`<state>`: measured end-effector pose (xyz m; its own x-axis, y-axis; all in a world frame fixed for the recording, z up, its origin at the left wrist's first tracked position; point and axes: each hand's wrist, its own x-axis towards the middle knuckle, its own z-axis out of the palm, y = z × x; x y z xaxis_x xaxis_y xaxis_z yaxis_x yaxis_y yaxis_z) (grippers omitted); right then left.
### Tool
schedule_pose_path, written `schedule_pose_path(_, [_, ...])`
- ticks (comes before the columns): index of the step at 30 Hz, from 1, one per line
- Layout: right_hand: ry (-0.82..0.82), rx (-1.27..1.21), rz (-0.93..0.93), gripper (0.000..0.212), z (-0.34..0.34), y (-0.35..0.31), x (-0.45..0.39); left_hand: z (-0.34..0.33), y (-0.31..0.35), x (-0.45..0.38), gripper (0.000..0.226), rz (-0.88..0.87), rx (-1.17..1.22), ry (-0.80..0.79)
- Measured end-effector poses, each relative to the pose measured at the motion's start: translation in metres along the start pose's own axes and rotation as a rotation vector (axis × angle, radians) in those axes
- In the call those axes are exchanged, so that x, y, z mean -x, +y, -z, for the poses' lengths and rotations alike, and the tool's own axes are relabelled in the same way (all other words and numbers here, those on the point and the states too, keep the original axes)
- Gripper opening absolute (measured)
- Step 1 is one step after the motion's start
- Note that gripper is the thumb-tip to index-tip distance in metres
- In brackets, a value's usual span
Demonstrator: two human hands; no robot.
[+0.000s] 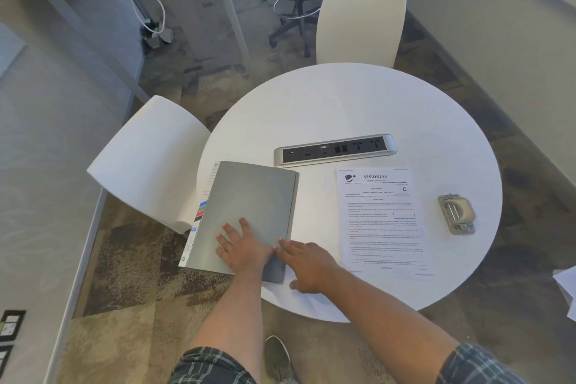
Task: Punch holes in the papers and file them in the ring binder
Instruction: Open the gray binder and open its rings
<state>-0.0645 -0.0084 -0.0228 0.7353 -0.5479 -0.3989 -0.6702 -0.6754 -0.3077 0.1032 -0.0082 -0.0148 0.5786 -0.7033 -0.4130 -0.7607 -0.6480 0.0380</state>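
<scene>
A grey ring binder (249, 206) lies closed on the left part of the round white table (358, 109), with a white index sheet and coloured tabs sticking out at its left edge. My left hand (243, 246) rests flat on the cover near its front, fingers spread. My right hand (304, 262) touches the binder's right front edge with straight fingers. A printed paper (381, 221) lies to the right of the binder. Further right sits a metal hole punch (456, 213), apart from both hands.
A silver power socket strip (335, 150) is set into the table behind the binder. Two white chairs (149, 159) (360, 25) stand at the left and far sides. More white sheets (567, 290) show at the right edge of the view.
</scene>
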Motion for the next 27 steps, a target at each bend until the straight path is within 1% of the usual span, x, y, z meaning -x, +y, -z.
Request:
schedule_pose_path(4, [-0.016,0.033,0.038,0.101,-0.007,-0.01,-0.01,-0.005,-0.007,0.001,0.093,-0.04,0.039,-0.06])
schedule_pose_path(9, [-0.023,0.055,0.049,0.104,-0.017,-0.011,-0.017,-0.004,-0.015,0.002,0.088,-0.078,0.028,-0.088])
schedule_pose_path(13, [-0.008,0.119,0.048,0.102,-0.025,-0.005,-0.023,-0.003,-0.014,0.006,0.083,-0.099,0.054,-0.137])
schedule_pose_path(22, [0.034,0.106,0.019,0.089,-0.028,0.009,-0.006,-0.007,0.0,0.021,0.084,-0.134,0.01,-0.178])
schedule_pose_path(27, [0.014,0.103,-0.011,0.082,-0.027,0.026,0.015,-0.01,0.017,0.037,0.105,-0.175,-0.066,-0.219])
